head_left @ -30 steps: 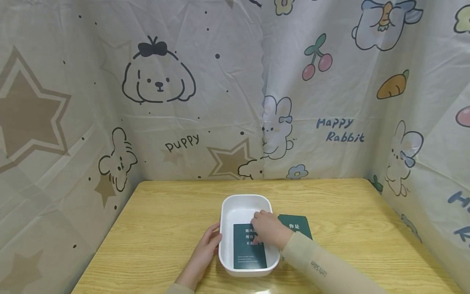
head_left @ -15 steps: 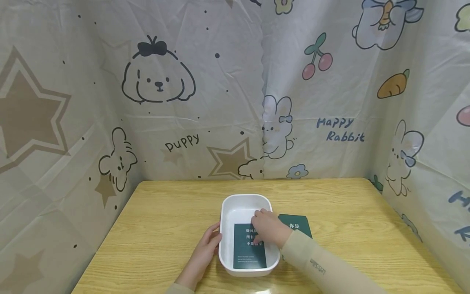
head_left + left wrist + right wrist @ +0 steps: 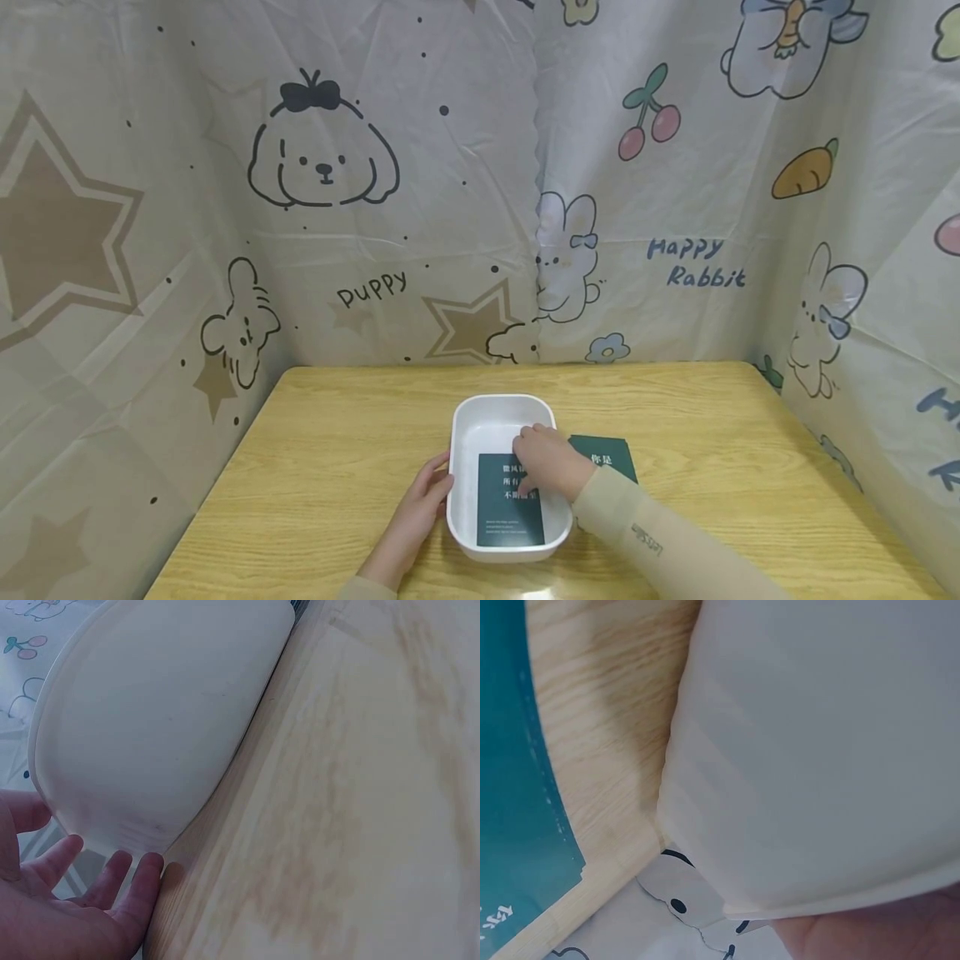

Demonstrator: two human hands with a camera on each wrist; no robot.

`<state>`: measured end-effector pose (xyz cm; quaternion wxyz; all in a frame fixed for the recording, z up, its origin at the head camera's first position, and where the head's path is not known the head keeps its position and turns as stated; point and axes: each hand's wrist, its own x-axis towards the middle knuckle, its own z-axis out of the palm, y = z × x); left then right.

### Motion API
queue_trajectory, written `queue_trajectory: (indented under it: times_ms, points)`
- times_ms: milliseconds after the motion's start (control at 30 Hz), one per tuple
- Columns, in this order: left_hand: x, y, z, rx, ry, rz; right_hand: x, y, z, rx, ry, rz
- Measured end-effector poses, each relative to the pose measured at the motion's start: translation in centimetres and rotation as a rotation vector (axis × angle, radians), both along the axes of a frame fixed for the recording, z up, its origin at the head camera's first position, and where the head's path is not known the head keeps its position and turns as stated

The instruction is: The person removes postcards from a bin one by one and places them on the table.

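Note:
A white, rounded rectangular box [image 3: 468,442] stands on the table, its open side up. In it is a dark green card [image 3: 510,529] printed with white characters. My right hand [image 3: 553,460] reaches over the box's right rim and pinches the card near its upper right, thumb across the printed face; the other fingertips are partly hidden. In the right wrist view, part of that hand [image 3: 885,930] shows beyond the rim. My left hand [image 3: 422,504] rests against the box's left outer wall. The left wrist view has its fingertips [image 3: 151,862] spread along the wall [image 3: 165,720].
Right of the box lies a second green card or stack [image 3: 618,457], partly covered by my right sleeve [image 3: 652,533]. The wooden table [image 3: 337,433] ends at a patterned cloth [image 3: 450,192] hung behind it and on both sides.
Both hands, the box and the cards keep their places. The head view has shifted very slightly.

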<state>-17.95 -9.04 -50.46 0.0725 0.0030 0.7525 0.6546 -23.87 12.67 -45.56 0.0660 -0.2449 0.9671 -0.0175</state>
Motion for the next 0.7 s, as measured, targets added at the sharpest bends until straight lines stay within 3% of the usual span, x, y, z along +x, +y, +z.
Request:
queue_trajectory:
  times_ms: [700]
  points:
    - [0.14,-0.12,0.17,0.01,0.019,-0.016,0.06,0.09,-0.26,-0.031,0.002,-0.009]
